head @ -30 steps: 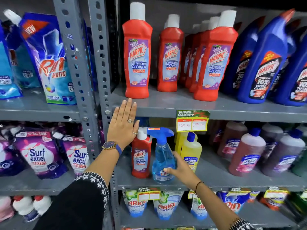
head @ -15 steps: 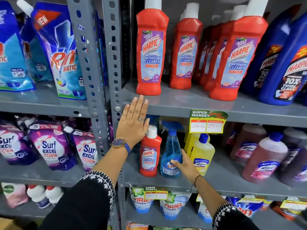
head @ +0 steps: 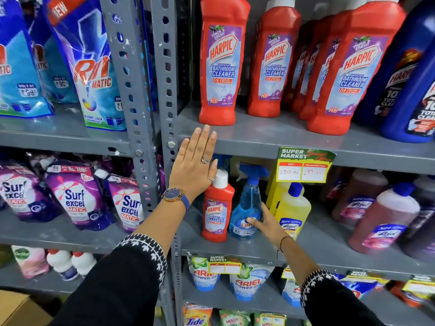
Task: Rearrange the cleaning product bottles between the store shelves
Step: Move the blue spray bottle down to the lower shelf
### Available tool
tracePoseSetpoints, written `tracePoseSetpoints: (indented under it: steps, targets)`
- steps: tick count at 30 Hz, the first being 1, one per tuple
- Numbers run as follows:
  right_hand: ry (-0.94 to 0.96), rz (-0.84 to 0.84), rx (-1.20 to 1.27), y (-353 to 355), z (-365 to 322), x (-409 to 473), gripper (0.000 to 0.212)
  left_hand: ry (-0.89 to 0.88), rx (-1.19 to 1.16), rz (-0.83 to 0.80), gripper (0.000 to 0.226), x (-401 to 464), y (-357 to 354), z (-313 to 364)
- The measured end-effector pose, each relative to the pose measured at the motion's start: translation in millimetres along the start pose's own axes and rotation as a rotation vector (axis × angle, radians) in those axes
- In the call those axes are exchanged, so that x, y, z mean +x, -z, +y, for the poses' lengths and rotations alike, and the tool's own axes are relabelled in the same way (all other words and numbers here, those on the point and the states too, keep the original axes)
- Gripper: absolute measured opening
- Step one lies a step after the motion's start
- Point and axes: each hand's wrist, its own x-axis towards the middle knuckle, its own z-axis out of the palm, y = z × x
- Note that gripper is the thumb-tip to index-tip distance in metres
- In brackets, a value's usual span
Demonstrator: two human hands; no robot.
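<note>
A small red Harpic bottle (head: 217, 208) with a white cap stands at the left end of the middle shelf (head: 317, 241). Right beside it stands a blue spray bottle (head: 246, 208). My right hand (head: 267, 223) grips its lower right side, thumb across the label. Just behind my right hand is a yellow Lizol bottle (head: 293, 208). My left hand (head: 195, 165) lies flat with fingers straight against the upper shelf's front edge (head: 247, 147), its side touching the small Harpic's cap. Large red Harpic bottles (head: 221, 62) line the upper shelf.
Blue Harpic bottles (head: 412, 78) stand at the upper right and pinkish Lizol bottles (head: 383, 220) at the middle right. A price tag (head: 303, 165) hangs from the upper shelf edge. Grey uprights (head: 141, 90) separate a left bay of detergent pouches (head: 77, 198).
The view has drawn closer to the shelves. My right hand stays on the spray bottle, which still stands beside the small Harpic. My left hand keeps its place on the shelf edge.
</note>
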Motion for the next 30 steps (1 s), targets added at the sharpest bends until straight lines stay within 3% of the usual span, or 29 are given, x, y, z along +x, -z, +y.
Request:
tracePoseSetpoints:
  steps: [6,9,12,15,19,24,30]
  targets:
    - [-0.032,0.094,-0.074,-5,1,-5,0.064,-0.002,-0.001,-0.004,0.078,-1,0,1]
    - [-0.046,0.361,-0.064,-18,-1,-23,0.064,-0.005,0.005,-0.005,0.078,-2,-1,0]
    - [0.047,0.642,-0.1,-43,-12,-46,0.037,-0.005,0.005,0.006,0.079,0,-2,0]
    - [0.115,0.527,-0.086,-67,-25,-50,0.031,-0.001,-0.002,0.007,0.08,1,-1,0]
    - [0.11,0.34,-0.014,-89,-47,-38,0.055,-0.001,0.004,0.006,0.08,-1,-1,1]
    - [0.062,0.292,-0.039,-99,-53,-18,0.068,-0.013,0.0,-0.002,0.079,-1,-1,1]
    - [-0.003,0.289,-0.071,-100,-50,-4,0.049,-0.006,0.003,-0.003,0.078,-1,0,1]
